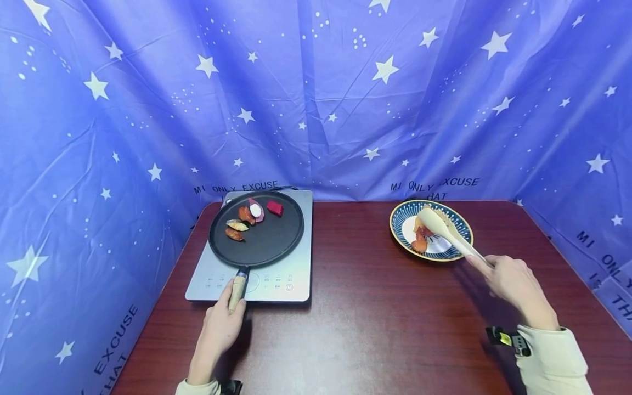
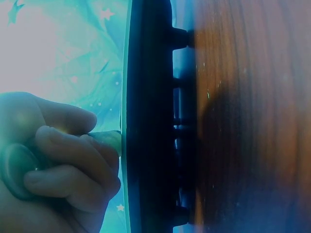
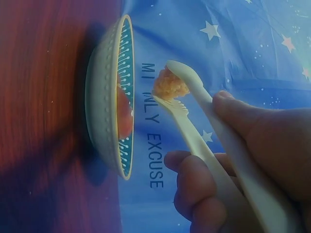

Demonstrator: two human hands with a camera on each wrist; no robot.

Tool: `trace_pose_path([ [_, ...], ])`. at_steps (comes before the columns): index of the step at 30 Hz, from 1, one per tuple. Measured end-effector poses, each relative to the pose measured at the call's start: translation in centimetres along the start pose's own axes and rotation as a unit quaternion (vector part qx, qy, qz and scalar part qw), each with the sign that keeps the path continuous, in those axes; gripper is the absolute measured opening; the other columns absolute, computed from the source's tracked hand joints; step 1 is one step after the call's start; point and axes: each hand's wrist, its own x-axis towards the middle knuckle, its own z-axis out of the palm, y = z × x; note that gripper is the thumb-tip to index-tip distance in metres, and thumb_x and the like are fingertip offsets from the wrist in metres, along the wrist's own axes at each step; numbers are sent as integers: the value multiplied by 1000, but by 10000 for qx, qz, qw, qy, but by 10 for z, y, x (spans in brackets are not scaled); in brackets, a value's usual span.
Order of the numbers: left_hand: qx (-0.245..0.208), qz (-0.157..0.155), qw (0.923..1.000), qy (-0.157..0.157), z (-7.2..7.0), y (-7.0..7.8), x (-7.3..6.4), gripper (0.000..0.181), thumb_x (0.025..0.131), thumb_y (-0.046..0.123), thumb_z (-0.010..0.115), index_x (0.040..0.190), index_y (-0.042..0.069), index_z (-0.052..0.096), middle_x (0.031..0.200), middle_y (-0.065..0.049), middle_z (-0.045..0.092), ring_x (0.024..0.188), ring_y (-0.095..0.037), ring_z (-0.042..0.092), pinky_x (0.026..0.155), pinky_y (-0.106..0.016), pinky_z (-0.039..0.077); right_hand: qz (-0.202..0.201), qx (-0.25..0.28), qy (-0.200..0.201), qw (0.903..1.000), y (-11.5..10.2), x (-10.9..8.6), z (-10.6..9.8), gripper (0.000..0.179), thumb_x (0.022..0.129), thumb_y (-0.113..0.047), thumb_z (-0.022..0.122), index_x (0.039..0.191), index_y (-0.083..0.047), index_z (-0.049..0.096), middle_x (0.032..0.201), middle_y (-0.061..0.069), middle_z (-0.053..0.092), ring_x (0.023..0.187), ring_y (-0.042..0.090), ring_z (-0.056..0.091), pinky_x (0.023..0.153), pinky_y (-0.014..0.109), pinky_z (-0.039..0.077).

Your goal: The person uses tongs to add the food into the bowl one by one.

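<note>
Starry curtain point(image 3: 257, 58) behind tongs point(image 3: 196, 141), part-hidden morsel point(image 3: 169, 85)

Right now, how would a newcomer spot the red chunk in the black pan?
At the left of the table sits a silver cooktop, with the black pan over it. Among the food pieces inside, the red chunk lies furthest right, and it alone is blocky and crimson.
</note>
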Motion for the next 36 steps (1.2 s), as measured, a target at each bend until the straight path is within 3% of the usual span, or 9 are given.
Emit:
trace_pose_path([
  [20, 9, 32, 10000, 36, 0, 1, 0, 58, 92, 22, 53, 145, 7, 36, 101, -27, 63, 70, -27, 56, 67, -49, 45, -186, 64, 117, 9997, -24, 3, -7, 49, 97, -52, 40, 71, -13, 56, 45, -4, 48, 46, 16, 48, 49, 35, 34],
  [30, 11, -27, 10000, -29, -1, 2, 0, 58, 92, 22, 53, 145, 6, 35, 106, -29, 62, 71, -27, 56, 68, -48, 44, -432, 45, 384, 9983, -36, 7, -9, 48, 97, -48, 42, 64, -14, 49, 46, -4, 46, 46, 17, 45, 48, 34, 32],
  [36, 3, -35, 10000, -22, -1, 1, -1, 58, 92, 22, 52, 145, 6, 35, 108, -30, 61, 74, -29, 57, 69, -50, 44, -388, 153, 266, 9988, -49, 11, -8, 49, 97, -51, 40, 70, -13, 54, 47, -4, 48, 48, 17, 47, 50, 34, 34],
])
